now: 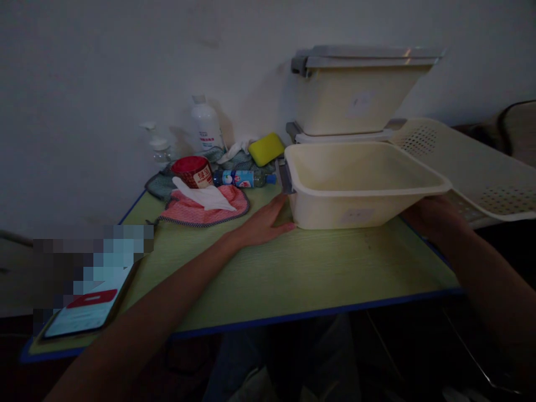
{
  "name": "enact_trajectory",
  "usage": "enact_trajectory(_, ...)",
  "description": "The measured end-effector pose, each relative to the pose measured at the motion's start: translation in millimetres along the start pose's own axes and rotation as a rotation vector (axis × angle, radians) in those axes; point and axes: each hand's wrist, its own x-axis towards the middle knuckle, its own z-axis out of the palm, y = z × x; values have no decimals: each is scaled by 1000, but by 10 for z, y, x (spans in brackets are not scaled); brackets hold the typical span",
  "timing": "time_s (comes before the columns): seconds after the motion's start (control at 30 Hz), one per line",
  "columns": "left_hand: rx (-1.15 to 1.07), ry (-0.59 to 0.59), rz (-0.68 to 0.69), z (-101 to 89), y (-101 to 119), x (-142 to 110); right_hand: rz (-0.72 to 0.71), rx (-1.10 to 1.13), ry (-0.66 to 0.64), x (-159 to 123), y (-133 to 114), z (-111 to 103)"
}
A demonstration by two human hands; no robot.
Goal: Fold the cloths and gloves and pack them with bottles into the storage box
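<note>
1. Your left hand (266, 224) touches the left side of the cream box (320, 209), with the thumb spread from the fingers.
2. Your right hand (438, 219) is at the box's right side; its fingers are hidden, so I cannot tell their grip.
3. The box is near the right edge of the tabletop (293, 279).
4. A phone (86, 321) lies at the near left corner.

front bin (372, 213): here at the table's (268, 279) right, between left hand (266, 223) and right hand (435, 216)!
rear bin (355, 103): straight behind, up on a lid (347, 136)
basket (460, 162): out right, beside the bins
tub (199, 176): over left, lying bottle (240, 178) to its right, tissue (205, 197) on cloth (201, 215) before it
sponge (267, 149): behind that bottle
screen device (86, 312): near left corner
</note>
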Motion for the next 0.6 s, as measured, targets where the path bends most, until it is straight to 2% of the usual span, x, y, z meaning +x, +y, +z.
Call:
enact_trajectory(0.07, 41, 20, 3, 7, -1, -10, 110, 229, 71, 89, 131, 112)
enact_trajectory(0.13, 135, 41, 3, 12, 8, -28, 194, 308, 102, -11, 238, 118)
enact_trajectory(0.23, 315, 39, 28, 7, 49, -55, 269, 266, 90, -273, 267, -9)
enact_trajectory(0.33, 418, 22, 46, -28, 116, -65, 269, 181, 75, -419, 135, -146)
enact_trajectory(0.4, 466, 11, 46, -76, 164, -70, 210, 177, -16, -443, -18, -177)
enact_trajectory(0.47, 512, 1, 46, -143, 206, -86, 118, 187, -191, -441, -215, -148)
enact_trajectory(0.53, 550, 17, 41, -222, 231, -123, 8, 138, -373, -438, -459, -62)
enact_trajectory(0.6, 571, 74, 28, -304, 228, -177, -125, 13, -440, -440, -744, 68)
